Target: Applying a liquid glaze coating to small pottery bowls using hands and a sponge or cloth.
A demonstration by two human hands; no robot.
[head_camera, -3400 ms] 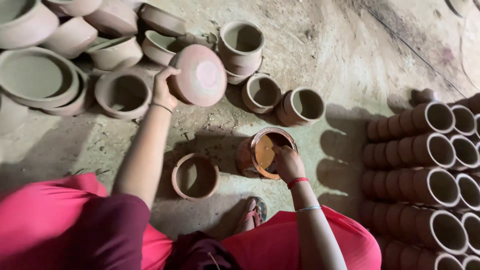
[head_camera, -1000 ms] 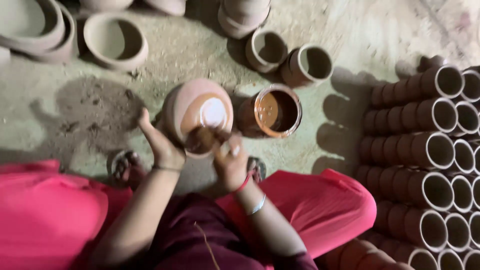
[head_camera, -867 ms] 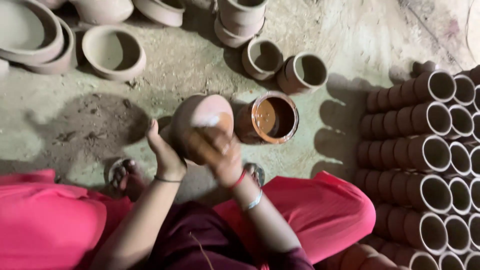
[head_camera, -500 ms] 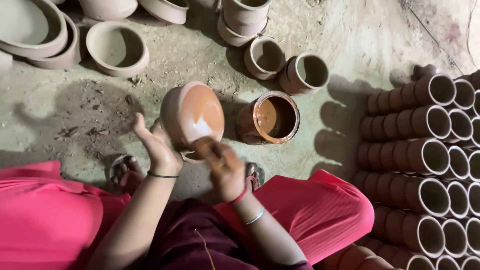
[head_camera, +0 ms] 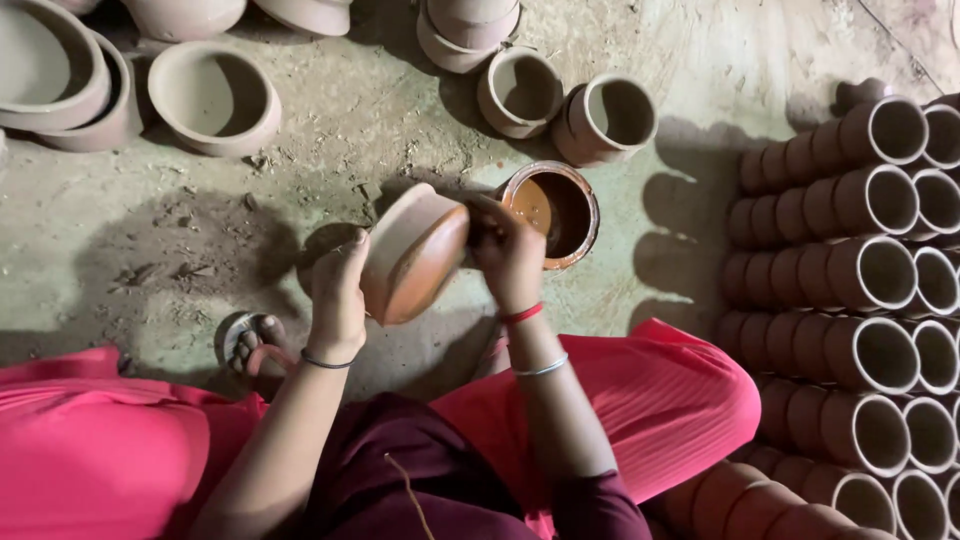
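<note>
My left hand (head_camera: pixel 338 290) holds a round clay bowl (head_camera: pixel 412 255) tilted on its side, its bottom coated in wet reddish-brown slip. My right hand (head_camera: pixel 508 252) presses against the bowl's right side, fingers closed, right next to a small clay pot (head_camera: pixel 568 212) filled with brown slip on the ground. What my right hand holds is hidden. I sit on the ground in pink clothing, with a foot in a sandal (head_camera: pixel 250 340) at the lower left.
Rows of stacked clay cups (head_camera: pixel 880 290) lie on their sides at the right. Unfired clay bowls (head_camera: pixel 210 95) and small pots (head_camera: pixel 608 118) stand on the dusty ground at the top. A second empty pot (head_camera: pixel 518 88) stands beside them.
I picked the bowl from the pile at the top left and brought it close. Over the last second it turned from facing up to edge-on, and my right hand shifted to its right side near the slip pot.
</note>
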